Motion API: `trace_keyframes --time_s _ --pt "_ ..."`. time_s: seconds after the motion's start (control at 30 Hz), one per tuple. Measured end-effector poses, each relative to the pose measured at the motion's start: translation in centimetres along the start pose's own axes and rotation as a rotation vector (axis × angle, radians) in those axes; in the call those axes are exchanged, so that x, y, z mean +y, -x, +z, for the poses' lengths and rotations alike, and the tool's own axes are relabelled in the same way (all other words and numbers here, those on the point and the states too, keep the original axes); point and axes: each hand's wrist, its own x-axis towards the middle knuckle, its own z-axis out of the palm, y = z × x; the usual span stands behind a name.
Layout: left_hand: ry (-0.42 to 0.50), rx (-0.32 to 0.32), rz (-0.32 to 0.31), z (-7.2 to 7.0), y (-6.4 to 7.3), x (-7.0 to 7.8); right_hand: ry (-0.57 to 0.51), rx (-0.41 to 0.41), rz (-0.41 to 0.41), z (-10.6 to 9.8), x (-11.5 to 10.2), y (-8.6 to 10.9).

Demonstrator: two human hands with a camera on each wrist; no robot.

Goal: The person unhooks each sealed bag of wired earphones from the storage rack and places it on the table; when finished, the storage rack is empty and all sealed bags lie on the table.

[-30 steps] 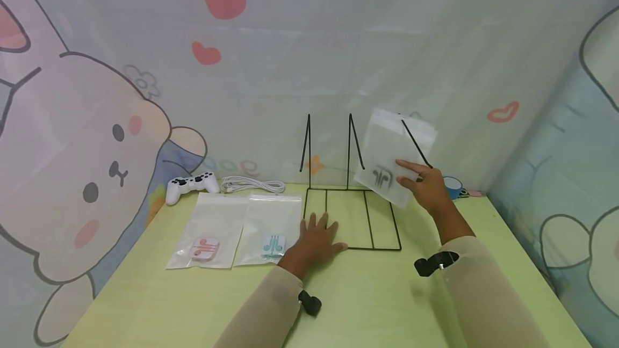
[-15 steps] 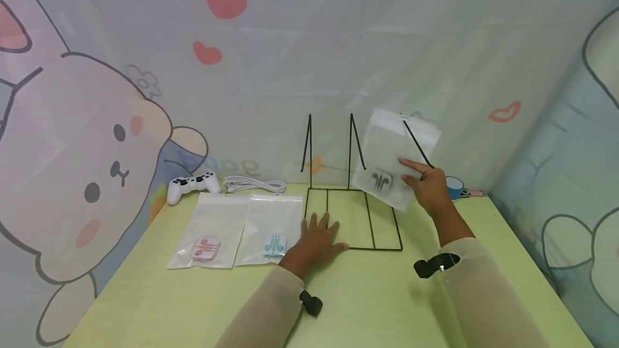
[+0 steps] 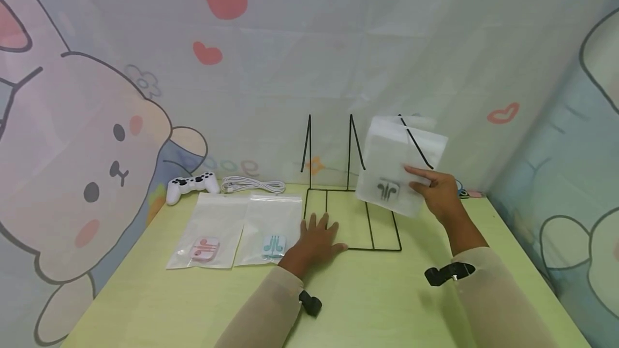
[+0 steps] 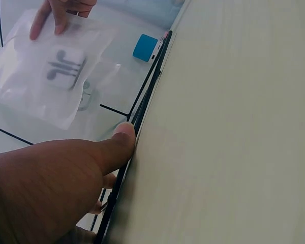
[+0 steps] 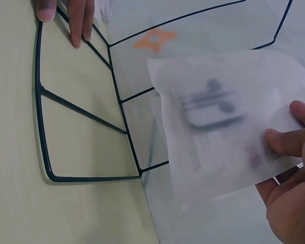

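My right hand (image 3: 437, 195) pinches the lower right edge of a frosted zip bag (image 3: 382, 157) between thumb and fingers. A boxed pair of black earphones (image 3: 388, 190) shows through it. The right prong of a black wire rack (image 3: 374, 249) crosses over the bag's upper part. Behind this bag, the left wrist view shows a second clear bag (image 4: 85, 96) with pale earphones. My left hand (image 3: 316, 243) lies with fingers spread on the front left of the rack's base, thumb along the front bar.
Two zip bags lie flat on the left, one with pink earphones (image 3: 205, 249), one with blue earphones (image 3: 274, 246). Behind them are a white game controller (image 3: 192, 186) and a coiled white cable (image 3: 253, 185). A blue tape roll (image 4: 145, 48) stands beyond the rack, near the printed backdrop (image 3: 290, 69).
My right hand has moved right and slightly down with the bag of black earphones, whose top now sits lower along the prong. My left hand has stayed on the rack base.
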Motion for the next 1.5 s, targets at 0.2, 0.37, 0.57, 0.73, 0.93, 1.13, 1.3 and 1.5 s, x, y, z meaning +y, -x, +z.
trace_keyframes --time_s 0.2,0.37,0.57,0.73,0.93,1.13,1.3,1.5 --pt "0.009 -0.003 -0.004 -0.3 0.2 0.2 -0.005 0.007 -0.032 -0.3 0.3 0.8" --pt "0.007 0.002 -0.002 -0.4 0.2 0.3 -0.009 0.013 -0.060 -0.3 0.3 1.8" --pt "0.014 0.003 -0.005 -0.3 0.2 0.3 -0.008 0.038 -0.052 -0.5 0.4 3.1" --pt "0.024 -0.001 -0.003 -0.4 0.4 0.3 0.004 0.054 -0.029 -0.7 0.5 4.1" --pt "0.017 -0.002 0.004 -0.2 0.2 0.2 -0.007 0.081 -0.041 -0.5 0.6 4.7" --pt "0.012 0.003 0.008 0.0 0.0 0.1 -0.038 0.095 -0.073 -0.4 0.9 5.6" --pt "0.016 0.005 0.007 -0.1 -0.1 0.1 -0.091 0.095 -0.089 -0.5 1.0 6.1" --pt "0.020 0.006 0.005 -0.1 0.1 0.1 -0.195 0.080 -0.065 -0.4 0.6 6.6"
